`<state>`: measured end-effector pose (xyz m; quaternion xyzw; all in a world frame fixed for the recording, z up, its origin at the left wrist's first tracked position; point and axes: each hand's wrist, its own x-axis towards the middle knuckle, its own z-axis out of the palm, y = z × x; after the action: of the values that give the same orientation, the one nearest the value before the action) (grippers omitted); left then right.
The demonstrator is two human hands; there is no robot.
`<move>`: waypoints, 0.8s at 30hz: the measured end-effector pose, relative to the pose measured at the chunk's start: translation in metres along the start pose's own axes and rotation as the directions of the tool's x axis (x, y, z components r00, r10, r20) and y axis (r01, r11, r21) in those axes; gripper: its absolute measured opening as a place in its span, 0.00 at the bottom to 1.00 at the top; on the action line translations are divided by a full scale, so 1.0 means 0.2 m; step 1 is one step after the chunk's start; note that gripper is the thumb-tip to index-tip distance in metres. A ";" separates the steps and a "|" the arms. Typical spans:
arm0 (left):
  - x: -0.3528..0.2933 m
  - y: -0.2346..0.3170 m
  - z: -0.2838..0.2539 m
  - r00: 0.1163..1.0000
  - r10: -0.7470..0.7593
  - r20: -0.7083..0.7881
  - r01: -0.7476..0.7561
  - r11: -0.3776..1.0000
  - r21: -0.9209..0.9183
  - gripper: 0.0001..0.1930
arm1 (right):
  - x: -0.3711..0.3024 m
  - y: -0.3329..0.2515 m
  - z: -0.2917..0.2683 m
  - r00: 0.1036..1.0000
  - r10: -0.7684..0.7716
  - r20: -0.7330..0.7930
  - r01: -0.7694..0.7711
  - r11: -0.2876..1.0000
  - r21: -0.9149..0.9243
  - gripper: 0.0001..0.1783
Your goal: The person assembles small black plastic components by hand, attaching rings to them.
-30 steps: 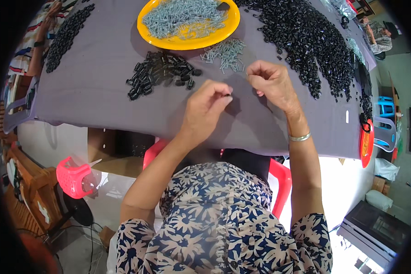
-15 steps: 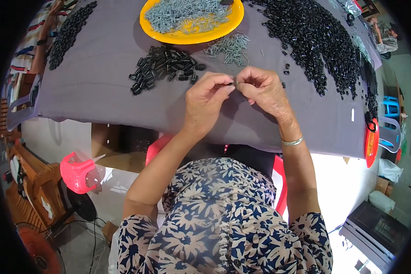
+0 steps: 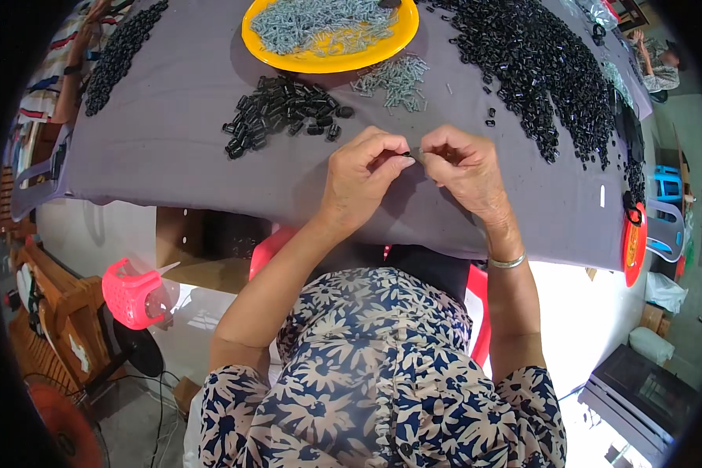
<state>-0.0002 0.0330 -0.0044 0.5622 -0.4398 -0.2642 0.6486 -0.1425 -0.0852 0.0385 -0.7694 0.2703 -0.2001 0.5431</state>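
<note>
Over the near part of the table, my left hand (image 3: pixel 364 173) pinches a small black plastic piece (image 3: pixel 407 154) between thumb and fingertips. Facing it a short gap away, my right hand (image 3: pixel 464 168) is closed in a pinch. A tiny greyish tip shows at its fingers, too small to name. Beyond my left hand lies a heap of black plastic parts (image 3: pixel 277 113). Past my fingertips is a small pile of grey screws (image 3: pixel 394 82). Behind these stands a yellow plate (image 3: pixel 331 64) loaded with more grey screws (image 3: pixel 312 27).
A large heap of black parts (image 3: pixel 522 78) spreads over the table's right side, and another black pile (image 3: pixel 121 58) lies far left. Grey cloth (image 3: pixel 179 156) covers the table. A pink plastic chair (image 3: pixel 136 295) stands at left. Another person (image 3: pixel 657 66) is at far right.
Both hands have shifted slightly right and a little nearer to me. The fingertips, which were almost touching, are now slightly farther apart.
</note>
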 end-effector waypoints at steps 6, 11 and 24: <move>0.00 0.04 0.00 0.996 0.082 0.035 -0.088 0.973 0.213 0.11 | 0.04 -0.11 -0.03 0.908 -0.361 0.212 0.417 0.740 -0.528 0.04; 0.00 0.05 0.00 0.996 0.075 0.046 -0.083 0.973 0.217 0.11 | 0.07 -0.16 -0.05 0.880 -0.344 0.327 0.474 0.611 -0.634 0.03; 0.00 0.07 -0.02 0.996 0.004 0.088 -0.020 0.983 0.183 0.08 | 0.04 -0.23 -0.01 0.800 -0.286 0.527 0.596 0.283 -0.751 0.07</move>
<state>0.0011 0.0379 0.0083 0.6050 -0.4936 -0.2428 0.5757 -0.1284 -0.0798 0.0832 -0.9982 0.0237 -0.0541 0.0038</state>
